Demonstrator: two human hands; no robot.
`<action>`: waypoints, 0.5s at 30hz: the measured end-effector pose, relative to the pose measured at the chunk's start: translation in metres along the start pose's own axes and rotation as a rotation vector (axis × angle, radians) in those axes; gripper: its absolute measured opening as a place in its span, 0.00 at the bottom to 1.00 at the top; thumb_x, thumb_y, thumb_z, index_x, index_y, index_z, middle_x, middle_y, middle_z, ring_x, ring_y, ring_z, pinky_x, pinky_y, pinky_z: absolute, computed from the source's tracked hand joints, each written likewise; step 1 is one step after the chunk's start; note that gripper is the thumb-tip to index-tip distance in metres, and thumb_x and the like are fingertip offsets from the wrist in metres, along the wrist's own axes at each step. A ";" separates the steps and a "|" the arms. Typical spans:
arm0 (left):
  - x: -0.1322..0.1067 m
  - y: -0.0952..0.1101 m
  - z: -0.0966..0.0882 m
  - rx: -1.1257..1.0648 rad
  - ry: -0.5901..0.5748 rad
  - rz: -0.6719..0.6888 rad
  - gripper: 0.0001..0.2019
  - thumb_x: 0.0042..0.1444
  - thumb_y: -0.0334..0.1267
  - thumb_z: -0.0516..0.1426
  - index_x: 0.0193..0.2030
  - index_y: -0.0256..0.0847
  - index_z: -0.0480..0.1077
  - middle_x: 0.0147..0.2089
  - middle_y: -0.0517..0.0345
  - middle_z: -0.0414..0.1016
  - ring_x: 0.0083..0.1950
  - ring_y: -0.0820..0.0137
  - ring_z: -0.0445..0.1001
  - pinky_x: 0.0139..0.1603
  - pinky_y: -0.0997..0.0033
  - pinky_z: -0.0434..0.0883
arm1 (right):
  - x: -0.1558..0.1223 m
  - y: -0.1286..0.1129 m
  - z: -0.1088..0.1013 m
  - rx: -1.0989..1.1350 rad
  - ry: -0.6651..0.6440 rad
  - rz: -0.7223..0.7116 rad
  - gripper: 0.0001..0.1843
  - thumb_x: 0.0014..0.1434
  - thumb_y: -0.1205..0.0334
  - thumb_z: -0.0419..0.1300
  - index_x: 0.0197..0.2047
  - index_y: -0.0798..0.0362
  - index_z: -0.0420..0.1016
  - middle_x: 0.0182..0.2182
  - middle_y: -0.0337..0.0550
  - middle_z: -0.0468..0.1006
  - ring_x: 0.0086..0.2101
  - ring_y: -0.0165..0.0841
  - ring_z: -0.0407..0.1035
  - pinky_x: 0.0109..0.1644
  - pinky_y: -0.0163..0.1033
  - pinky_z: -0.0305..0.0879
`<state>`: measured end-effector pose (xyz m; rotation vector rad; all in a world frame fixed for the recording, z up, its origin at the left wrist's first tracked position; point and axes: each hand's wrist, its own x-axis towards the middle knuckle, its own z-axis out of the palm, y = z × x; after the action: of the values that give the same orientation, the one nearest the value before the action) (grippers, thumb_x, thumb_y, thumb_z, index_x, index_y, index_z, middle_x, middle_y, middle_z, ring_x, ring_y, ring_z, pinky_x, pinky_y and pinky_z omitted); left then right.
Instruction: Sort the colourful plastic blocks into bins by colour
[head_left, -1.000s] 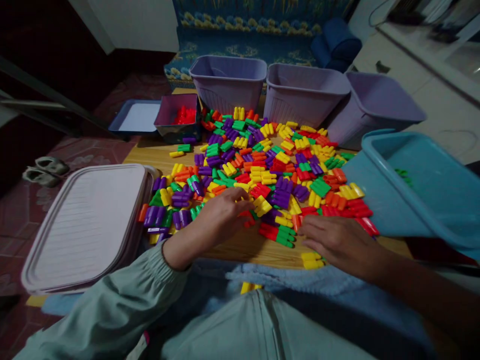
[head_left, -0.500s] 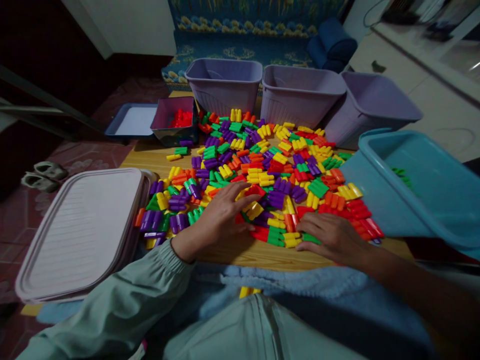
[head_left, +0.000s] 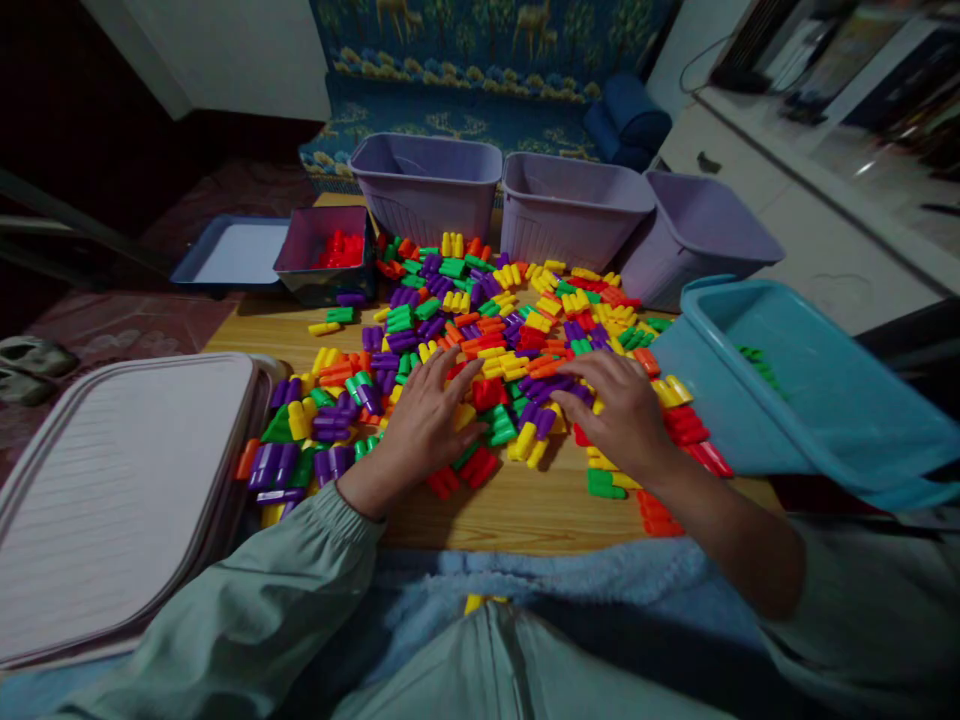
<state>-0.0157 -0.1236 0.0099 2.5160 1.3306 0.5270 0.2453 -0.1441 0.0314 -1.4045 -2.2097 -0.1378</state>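
Observation:
Many bullet-shaped plastic toy blocks in red, yellow, green, purple and orange lie in a loose heap on the wooden table. My left hand [head_left: 426, 425] rests over the near middle of the heap, fingers spread, beside a red block [head_left: 489, 393] and a green block [head_left: 499, 424]. To its right, my right hand [head_left: 621, 415] reaches in with thumb and fingers apart, just above a purple block [head_left: 553, 388]. Neither hand visibly grips a block. What lies under the palms is hidden. Between the hands is a yellow-and-purple block [head_left: 526, 436].
Three purple bins [head_left: 431, 195] line the back. A teal bin [head_left: 750, 400] with some green blocks inside stands right. At back left, a box [head_left: 296, 265] holds red blocks beside a blue tray [head_left: 232, 250]. Stacked pale lids [head_left: 127, 490] lie left.
My right hand has moved from the near edge up and inward over the heap. Blocks near the front have shifted, baring more wood between the hands. The view has tilted slightly.

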 end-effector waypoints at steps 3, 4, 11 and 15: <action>0.004 -0.005 0.001 -0.021 0.016 -0.014 0.33 0.54 0.41 0.59 0.66 0.42 0.56 0.69 0.41 0.52 0.69 0.51 0.55 0.66 0.47 0.59 | -0.047 0.014 -0.026 -0.056 0.024 0.152 0.13 0.61 0.57 0.58 0.48 0.49 0.73 0.45 0.48 0.76 0.48 0.44 0.69 0.55 0.52 0.60; 0.004 -0.006 0.002 -0.022 0.010 -0.012 0.33 0.54 0.40 0.59 0.66 0.41 0.57 0.69 0.41 0.52 0.69 0.51 0.54 0.66 0.47 0.59 | -0.065 0.020 -0.034 -0.075 0.014 0.210 0.14 0.61 0.57 0.58 0.49 0.49 0.73 0.47 0.49 0.75 0.49 0.45 0.68 0.56 0.53 0.60; 0.001 -0.007 0.006 0.006 -0.006 0.000 0.33 0.53 0.41 0.60 0.65 0.40 0.59 0.69 0.42 0.53 0.70 0.51 0.51 0.68 0.49 0.58 | -0.137 0.032 -0.042 -0.012 0.068 0.566 0.24 0.61 0.51 0.55 0.58 0.53 0.69 0.58 0.54 0.67 0.57 0.48 0.63 0.62 0.58 0.58; 0.002 -0.008 0.005 0.015 -0.012 -0.006 0.33 0.52 0.42 0.60 0.65 0.41 0.59 0.69 0.43 0.53 0.70 0.51 0.52 0.67 0.48 0.58 | -0.126 0.024 -0.023 0.132 0.197 0.668 0.26 0.62 0.51 0.56 0.61 0.51 0.66 0.63 0.51 0.64 0.61 0.44 0.60 0.65 0.54 0.56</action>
<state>-0.0186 -0.1177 0.0026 2.5221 1.3427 0.5020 0.3168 -0.2441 -0.0128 -1.8746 -1.4700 0.1002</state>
